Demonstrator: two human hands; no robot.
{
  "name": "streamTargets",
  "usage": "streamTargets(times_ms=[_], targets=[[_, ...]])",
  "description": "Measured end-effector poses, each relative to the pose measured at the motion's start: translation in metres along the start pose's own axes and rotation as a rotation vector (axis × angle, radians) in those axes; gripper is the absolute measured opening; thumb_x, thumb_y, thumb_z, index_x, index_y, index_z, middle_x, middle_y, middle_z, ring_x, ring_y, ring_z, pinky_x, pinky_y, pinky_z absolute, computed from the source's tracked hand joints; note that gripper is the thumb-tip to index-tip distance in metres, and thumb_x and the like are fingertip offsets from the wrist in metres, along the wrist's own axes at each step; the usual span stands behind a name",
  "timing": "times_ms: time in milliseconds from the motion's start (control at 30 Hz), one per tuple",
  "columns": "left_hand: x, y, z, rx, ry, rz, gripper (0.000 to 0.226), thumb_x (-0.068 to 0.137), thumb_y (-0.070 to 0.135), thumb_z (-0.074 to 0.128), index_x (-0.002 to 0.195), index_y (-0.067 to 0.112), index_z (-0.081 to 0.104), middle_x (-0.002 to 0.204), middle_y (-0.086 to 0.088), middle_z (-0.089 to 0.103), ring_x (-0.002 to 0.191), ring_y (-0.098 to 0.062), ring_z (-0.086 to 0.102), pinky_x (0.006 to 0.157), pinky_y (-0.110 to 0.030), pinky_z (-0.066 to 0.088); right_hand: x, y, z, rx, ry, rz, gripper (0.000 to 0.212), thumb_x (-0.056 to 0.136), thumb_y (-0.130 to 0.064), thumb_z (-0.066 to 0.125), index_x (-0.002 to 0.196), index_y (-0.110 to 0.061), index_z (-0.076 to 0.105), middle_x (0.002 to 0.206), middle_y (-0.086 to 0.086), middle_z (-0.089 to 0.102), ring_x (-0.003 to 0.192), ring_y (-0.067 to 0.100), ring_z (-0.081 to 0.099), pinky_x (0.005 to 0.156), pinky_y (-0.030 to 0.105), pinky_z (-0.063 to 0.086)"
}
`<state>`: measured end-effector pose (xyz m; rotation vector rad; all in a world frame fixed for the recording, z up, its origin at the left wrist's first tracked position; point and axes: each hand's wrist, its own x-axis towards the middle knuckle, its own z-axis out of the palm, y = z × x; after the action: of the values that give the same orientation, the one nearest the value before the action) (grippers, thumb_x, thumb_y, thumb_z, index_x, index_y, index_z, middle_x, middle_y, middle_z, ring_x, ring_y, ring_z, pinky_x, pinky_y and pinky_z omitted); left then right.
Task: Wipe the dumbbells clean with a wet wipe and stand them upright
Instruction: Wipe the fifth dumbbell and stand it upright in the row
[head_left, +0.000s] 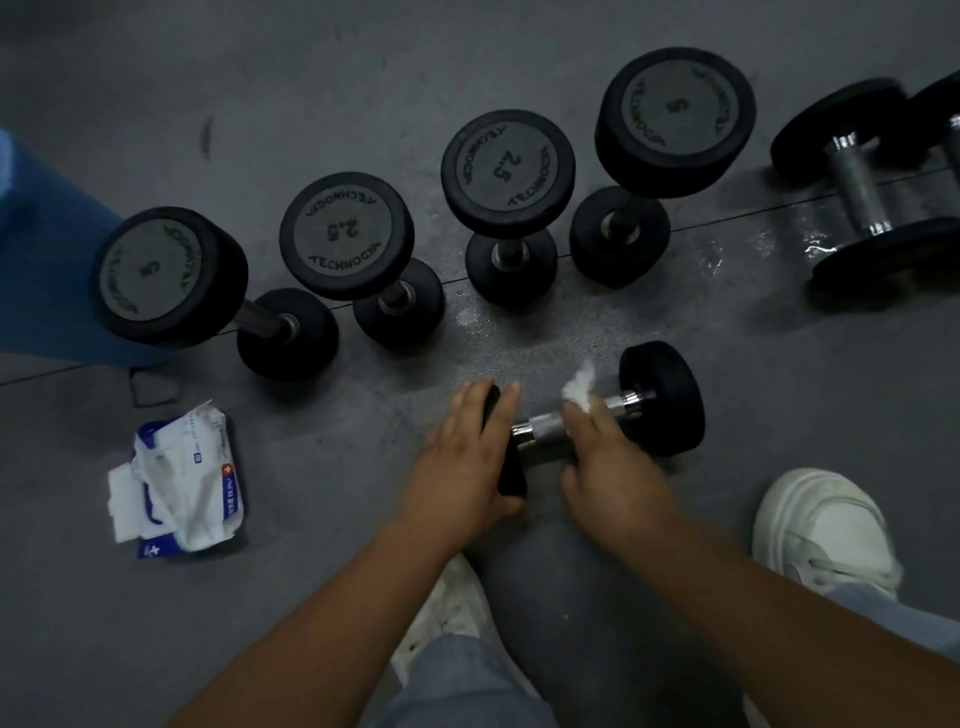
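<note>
White shoe (826, 525), grey floor (311, 78) — blue object (47, 280) left.

Held dumbbell's near head (513, 480) largely behind left hand (457, 457); rightmost dumbbell (935, 101) partly off-frame.

A single wide-angle camera on the person's head looks steeply down and slightly forward at the floor (311, 597), from close above the person's own knees. Both forearms enter from the bottom edge. The left hand (457, 457) and the right hand (613, 462), which has the wet wipe (579, 387), meet on the lying dumbbell (670, 405) just below the frame's middle. The standing dumbbells (347, 234) splay outward toward the top edge.
</note>
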<state>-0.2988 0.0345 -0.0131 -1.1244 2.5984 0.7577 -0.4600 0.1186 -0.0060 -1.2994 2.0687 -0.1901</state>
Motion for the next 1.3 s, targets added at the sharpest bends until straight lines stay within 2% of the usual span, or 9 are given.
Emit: streamTargets(times_ms=[100, 200, 400, 533, 633, 767, 967, 1167, 1300], targets=[[0.018, -0.015, -0.013, -0.224, 0.006, -0.016, 0.126, 0.059, 0.037, 0.090, 0.156, 0.022, 0.011, 0.160, -0.002, 0.013, 0.147, -0.022, 0.020, 0.116, -0.042, 0.032, 0.009, -0.010, -0.003, 0.202, 0.042, -0.198, 0.033, 0.089, -0.014, 0.060, 0.119, -0.027, 0.064, 0.121, 0.000, 0.061, 0.098, 0.020, 0.062, 0.083, 0.029, 0.049], [0.024, -0.032, -0.017, -0.463, 0.097, -0.051, 0.111, 0.062, 0.036, 0.092, 0.151, 0.018, 0.027, 0.157, -0.001, 0.026, 0.142, -0.013, 0.029, 0.118, -0.030, 0.027, 0.013, 0.004, -0.013, 0.387, 0.198, 0.023, 0.016, 0.095, -0.015, 0.054, 0.104, -0.027, 0.059, 0.094, 0.000, 0.066, 0.079, 0.013, 0.062, 0.070, 0.028, 0.049], [0.033, -0.041, -0.020, -0.453, 0.025, -0.110, 0.125, 0.063, 0.039, 0.091, 0.156, 0.022, 0.010, 0.163, 0.002, 0.015, 0.145, -0.008, 0.021, 0.115, -0.019, 0.019, 0.043, 0.004, -0.023, 0.307, 0.364, -0.021, 0.039, 0.091, 0.003, 0.047, 0.123, -0.014, 0.059, 0.128, 0.006, 0.050, 0.100, 0.010, 0.055, 0.083, 0.020, 0.040], [0.058, -0.055, -0.040, -0.558, -0.111, -0.145, 0.124, 0.061, 0.038, 0.092, 0.156, 0.024, 0.014, 0.158, 0.003, 0.027, 0.139, -0.004, 0.028, 0.112, -0.018, 0.022, 0.068, -0.019, -0.020, 0.182, 0.171, 0.106, 0.077, 0.087, -0.002, 0.050, 0.151, -0.034, 0.023, 0.154, -0.003, 0.022, 0.105, 0.017, 0.053, 0.088, 0.029, 0.044], [0.071, -0.065, -0.049, -0.768, -0.075, -0.224, 0.120, 0.059, 0.049, 0.090, 0.155, 0.025, 0.022, 0.150, 0.004, 0.041, 0.134, -0.004, 0.041, 0.115, -0.027, 0.031, 0.079, -0.033, -0.019, 0.065, 0.007, -0.104, 0.081, 0.082, -0.002, 0.050, 0.150, -0.039, 0.022, 0.155, -0.007, 0.022, 0.136, 0.027, 0.039, 0.099, 0.041, 0.045], [0.076, -0.065, -0.047, -0.783, 0.099, -0.210, 0.108, 0.059, 0.059, 0.081, 0.151, 0.034, 0.029, 0.152, 0.004, 0.038, 0.137, -0.008, 0.041, 0.115, -0.037, 0.037, 0.094, -0.021, -0.032, -0.009, 0.116, 0.027, 0.082, 0.086, -0.007, 0.052, 0.153, -0.034, 0.013, 0.158, -0.002, 0.018, 0.113, 0.030, 0.057, 0.083, 0.036, 0.048], [0.072, -0.056, -0.043, -0.511, 0.190, -0.090, 0.097, 0.063, 0.025, 0.092, 0.143, 0.021, 0.038, 0.140, 0.002, 0.033, 0.125, -0.004, 0.036, 0.097, 0.003, 0.023, 0.107, -0.015, -0.037, 0.069, 0.055, -0.045, 0.067, 0.085, -0.007, 0.051, 0.146, -0.028, 0.036, 0.150, 0.003, 0.031, 0.128, 0.030, 0.046, 0.106, 0.040, 0.042], [0.053, -0.034, -0.040, -0.438, 0.287, -0.138, 0.080, 0.062, 0.042, 0.089, 0.128, 0.021, 0.049, 0.124, 0.003, 0.033, 0.108, -0.007, 0.046, 0.100, -0.026, 0.044, 0.076, -0.008, -0.032, -0.013, -0.058, -0.203, 0.067, 0.084, -0.008, 0.052, 0.146, -0.027, 0.034, 0.143, 0.001, 0.035, 0.126, 0.027, 0.045, 0.099, 0.040, 0.046], [0.030, -0.019, -0.026, -0.293, 0.288, -0.114, 0.085, 0.061, 0.051, 0.085, 0.132, 0.021, 0.050, 0.130, -0.007, 0.034, 0.114, -0.025, 0.050, 0.101, -0.038, 0.046, 0.056, 0.001, -0.025, -0.035, -0.019, -0.033, 0.069, 0.084, -0.009, 0.053, 0.146, -0.030, 0.030, 0.151, 0.001, 0.026, 0.121, 0.030, 0.051, 0.091, 0.039, 0.049]])
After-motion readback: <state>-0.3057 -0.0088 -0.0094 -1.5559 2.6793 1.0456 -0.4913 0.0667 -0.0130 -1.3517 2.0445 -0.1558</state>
